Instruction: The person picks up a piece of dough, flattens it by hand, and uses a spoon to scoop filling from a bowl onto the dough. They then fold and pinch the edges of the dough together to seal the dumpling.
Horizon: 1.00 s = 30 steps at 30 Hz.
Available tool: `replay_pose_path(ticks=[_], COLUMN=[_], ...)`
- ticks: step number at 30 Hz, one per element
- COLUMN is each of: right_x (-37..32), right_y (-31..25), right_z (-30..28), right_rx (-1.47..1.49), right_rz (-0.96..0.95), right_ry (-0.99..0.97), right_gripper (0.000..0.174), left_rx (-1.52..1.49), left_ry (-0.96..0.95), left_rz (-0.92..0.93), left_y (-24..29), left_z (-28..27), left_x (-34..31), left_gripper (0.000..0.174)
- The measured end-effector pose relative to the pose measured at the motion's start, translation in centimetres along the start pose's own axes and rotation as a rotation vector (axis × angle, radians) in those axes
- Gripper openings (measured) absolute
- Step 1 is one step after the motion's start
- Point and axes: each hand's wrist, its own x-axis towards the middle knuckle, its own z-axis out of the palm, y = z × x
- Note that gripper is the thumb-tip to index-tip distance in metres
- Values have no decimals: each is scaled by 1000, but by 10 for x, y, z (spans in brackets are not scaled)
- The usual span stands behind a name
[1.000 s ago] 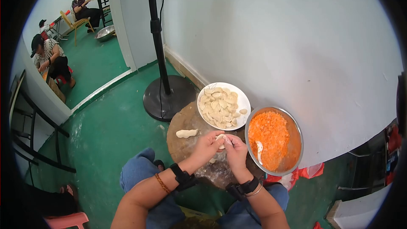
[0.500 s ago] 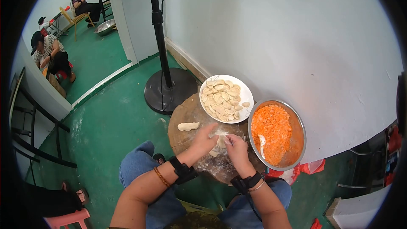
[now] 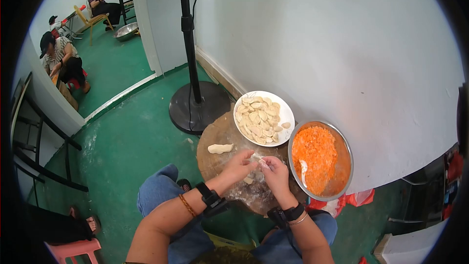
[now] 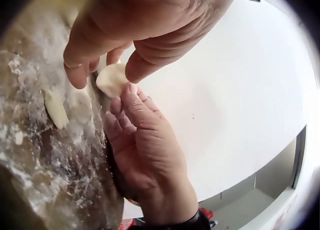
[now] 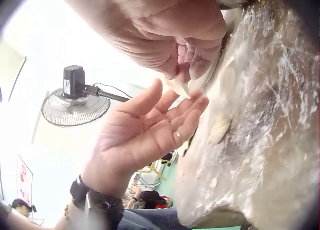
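A thin round dough wrapper [image 4: 111,80] is held up over a floury round wooden block [image 3: 211,165]. My right hand [image 3: 277,173] pinches its edge between thumb and fingers. Beside it, my left hand [image 3: 238,166] has its fingers extended and loosely spread; in the right wrist view these fingers [image 5: 172,127] lie below and beside the wrapper. The left thumb reaches the wrapper's edge in the left wrist view. A small flat dough piece [image 5: 219,130] lies on the block below the hands, and a longer dough roll [image 3: 220,148] lies to their left.
A white plate [image 3: 288,111] of dumplings [image 3: 259,117] stands at the block's far side. Right of it is a metal bowl [image 3: 345,168] of orange filling [image 3: 313,151] with a white spoon [image 3: 304,172]. A black fan stand [image 3: 198,105] rises behind; people sit beyond the doorway.
Half a second ago the left hand was apart from the wrapper, which hung from the right hand near the block. Now the left hand has come back beside it, and the wrapper is tilted differently.
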Motion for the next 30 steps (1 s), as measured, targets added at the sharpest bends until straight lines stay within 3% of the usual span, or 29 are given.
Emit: replay_pose_path(ticks=[2,5,8,17,23,25,30], right_x=[-2,-3,-5,0,-4,-1,-1], right_y=[0,-1,-13,-11,-27,-14,-13], right_z=[3,8,10,6,13,6,9], right_rx=[192,314,296,276,253,87,89], right_rz=[42,28,-41,-89,-176,-198,-262], right_ry=[-36,-58,-12,96,166,157,175], right_gripper=[16,18,17,18,14,14,15], left_rx=[-272,-371,-244,-306,185,194,179], left_ry=[-80,-73,42,114,119,137,155], left_rz=[-144,-40,109,242,304,381,457], left_y=[22,15,15,29,54,54,47], left_z=[1,2,6,20,10,13,16], left_x=[-9,-5,-3,-5,-11,-12,-11], left_gripper=[34,26,19,17,32,36,38])
